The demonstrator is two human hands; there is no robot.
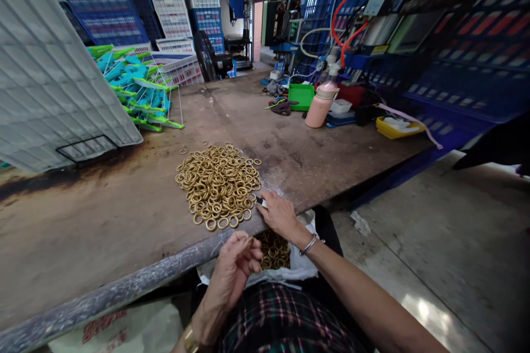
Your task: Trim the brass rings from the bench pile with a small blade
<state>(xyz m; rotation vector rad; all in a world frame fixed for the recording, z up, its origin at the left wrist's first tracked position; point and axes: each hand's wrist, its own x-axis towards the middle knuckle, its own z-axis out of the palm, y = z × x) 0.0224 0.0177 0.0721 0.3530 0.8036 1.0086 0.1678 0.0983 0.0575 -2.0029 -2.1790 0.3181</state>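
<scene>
A pile of brass-coloured rings [219,182] lies on the brown worktable [136,226] near its front edge. My right hand [278,214] is at the pile's right side, its fingers closed on a small black and white tool [261,202]. Just in front of the table edge, my left hand [239,256] is raised with curled fingers, thumb and forefinger pinched on what looks like one ring [250,239]. Below both hands, a white sack [304,265] on the lap holds many more rings [273,251].
A white ribbed panel [62,66] and green and turquoise plastic parts [144,88] stand at left. A pink bottle [321,106], a green tray [301,97] and a yellow tray [398,127] are at the back right. Stacked crates [95,5] rise behind.
</scene>
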